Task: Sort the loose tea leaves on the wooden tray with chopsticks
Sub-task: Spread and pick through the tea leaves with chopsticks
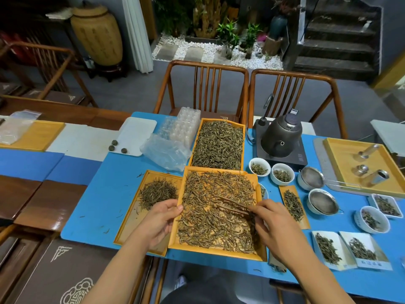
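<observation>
Blue matting covered the worktop (98, 200), with wooden chairs and a pebbled planter corner beyond it. At the near middle sat the tray (219, 252), its near edge close to the worktop's front edge, and spread across it lay the leaves (210, 216): thin, curled, brown-green slivers in a loose, uneven layer, thinner in patches where bare wood showed through. The right hand (271, 224) pinched the chopsticks (232, 205) with curled fingers, the tips reaching left and away into the middle of the spread. The left hand (160, 220) gripped the tray's left rim, thumb over the edge, steadying it. Picking seemed to be under way, with most of the layer unsorted as far as could be judged. The next move would call for closing the tips on one sliver without dragging its neighbours, then carrying it clear of the rim.

Touching the tray's left side, partly tucked under it, a second tray (131, 218) held a small heap (158, 193), probably the sorted pile. Behind, a third tray (219, 144) lay full of leaves. To the right stood small bowls (259, 166), strainers (323, 201) and a dark kettle (280, 137) on its base; a clear plastic bag (164, 153) lay to the left.
</observation>
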